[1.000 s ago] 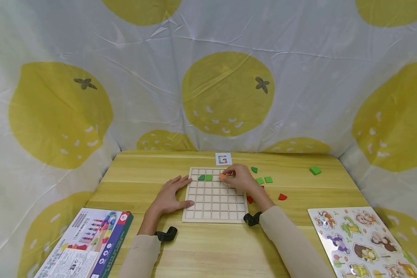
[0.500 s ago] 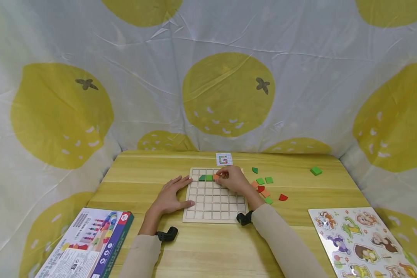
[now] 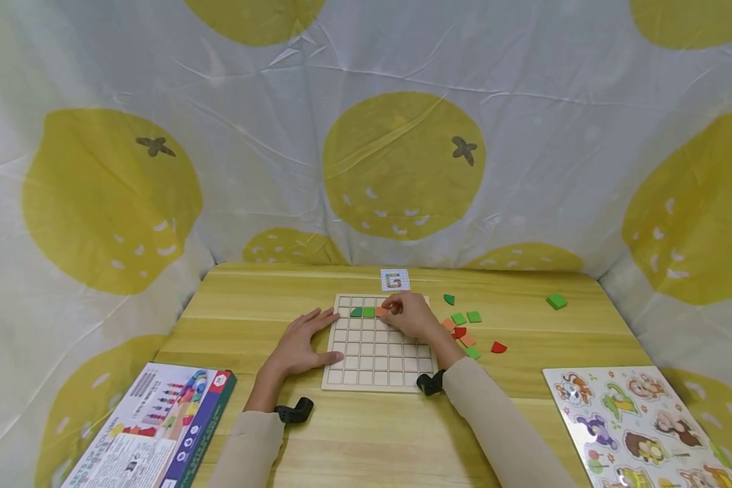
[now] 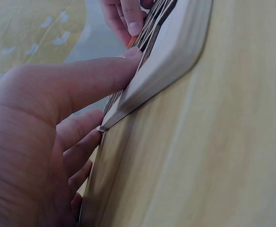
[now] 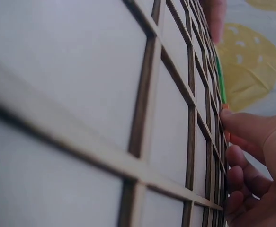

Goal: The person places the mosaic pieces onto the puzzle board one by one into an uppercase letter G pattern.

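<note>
A pale wooden grid board (image 3: 375,359) lies on the table. In its second row from the back sit a dark green quarter-round piece (image 3: 356,312) and, right of it, a light green square tile (image 3: 369,312). Beside that tile my right hand (image 3: 412,316) pinches an orange square tile (image 3: 380,312) between thumb and fingers, right at the grid surface. My left hand (image 3: 299,344) spreads along the board's left side, fingers straight. In the left wrist view its thumb (image 4: 95,80) rests on the board's rim, the other fingers at the far corner.
Right of the board lie loose pieces: light green tiles (image 3: 474,316), orange tiles (image 3: 468,340), red quarter-rounds (image 3: 498,347) and a dark green one (image 3: 449,299). A printed pattern card (image 3: 395,280) lies behind the board. Farther out are a green stack (image 3: 556,301), an animal puzzle (image 3: 637,420) and a box (image 3: 152,427).
My right hand has carried the orange tile left along the row, up beside the light green square, and then stayed there. The left hand has kept its place.
</note>
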Tool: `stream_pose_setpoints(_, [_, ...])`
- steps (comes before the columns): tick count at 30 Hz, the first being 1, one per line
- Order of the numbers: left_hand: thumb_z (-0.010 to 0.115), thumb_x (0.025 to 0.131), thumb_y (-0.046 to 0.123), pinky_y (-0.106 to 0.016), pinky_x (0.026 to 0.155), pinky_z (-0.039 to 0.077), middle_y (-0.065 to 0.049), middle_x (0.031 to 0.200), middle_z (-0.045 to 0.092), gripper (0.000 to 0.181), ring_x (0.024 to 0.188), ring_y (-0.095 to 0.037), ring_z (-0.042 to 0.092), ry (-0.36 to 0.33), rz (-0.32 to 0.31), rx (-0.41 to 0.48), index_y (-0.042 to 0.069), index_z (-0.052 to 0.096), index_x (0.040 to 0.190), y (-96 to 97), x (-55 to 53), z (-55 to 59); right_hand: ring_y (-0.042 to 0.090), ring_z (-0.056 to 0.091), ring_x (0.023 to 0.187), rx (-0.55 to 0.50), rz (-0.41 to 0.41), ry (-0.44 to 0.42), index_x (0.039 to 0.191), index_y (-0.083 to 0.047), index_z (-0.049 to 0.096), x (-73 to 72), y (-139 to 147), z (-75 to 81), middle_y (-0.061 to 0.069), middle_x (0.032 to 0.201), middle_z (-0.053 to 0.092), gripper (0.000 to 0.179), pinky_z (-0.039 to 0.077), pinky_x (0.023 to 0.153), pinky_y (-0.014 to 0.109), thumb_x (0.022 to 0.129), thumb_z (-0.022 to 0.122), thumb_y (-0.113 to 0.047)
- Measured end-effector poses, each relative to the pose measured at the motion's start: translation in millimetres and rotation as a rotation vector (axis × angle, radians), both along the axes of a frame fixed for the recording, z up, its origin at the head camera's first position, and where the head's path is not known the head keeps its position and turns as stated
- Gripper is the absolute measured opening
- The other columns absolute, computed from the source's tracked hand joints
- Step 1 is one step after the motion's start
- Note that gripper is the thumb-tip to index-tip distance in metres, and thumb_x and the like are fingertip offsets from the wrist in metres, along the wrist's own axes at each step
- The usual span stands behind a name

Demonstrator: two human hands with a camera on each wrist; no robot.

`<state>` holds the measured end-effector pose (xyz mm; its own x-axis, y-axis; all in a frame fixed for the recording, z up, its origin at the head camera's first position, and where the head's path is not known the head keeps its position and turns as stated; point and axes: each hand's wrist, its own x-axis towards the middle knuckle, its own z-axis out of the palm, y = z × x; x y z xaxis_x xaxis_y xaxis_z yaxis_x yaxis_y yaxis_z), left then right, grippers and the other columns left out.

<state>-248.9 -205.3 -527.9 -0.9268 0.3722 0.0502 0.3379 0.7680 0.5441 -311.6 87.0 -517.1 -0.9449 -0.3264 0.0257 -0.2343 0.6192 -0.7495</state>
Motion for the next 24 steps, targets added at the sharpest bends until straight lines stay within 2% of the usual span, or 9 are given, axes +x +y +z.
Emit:
stream_pose_setpoints(14, [0.075,0.08,0.056,-0.066,0.124,0.021,0.003,0.166,0.039,0.088,0.157,-0.036,0.027,-0.003,0.009,-0.003,0.025,0.047,0.157,0.1,0.2,-1.4,0.015,0.055,0.076,-0.004,0.013,0.005,0.11,-0.013,0.078,-1.2,1.6,0.6,0.0,0.086,0.065,0.018,0.048,0.071,0.03,0.093,0.077,-0.021])
stream_pose_setpoints(24, [0.075,0.082,0.057,-0.067,0.123,0.021,0.001,0.166,0.04,0.087,0.156,-0.036,0.028,0.015,-0.006,-0.008,0.025,0.047,0.157,-0.9,-1.0,-2.6,0.015,0.059,0.086,-0.036,0.014,-0.009,0.117,-0.013,0.077,3.3,20.1,6.0,0.001,0.099,0.067,0.023,0.052,0.077,0.03,0.096,0.073,-0.022])
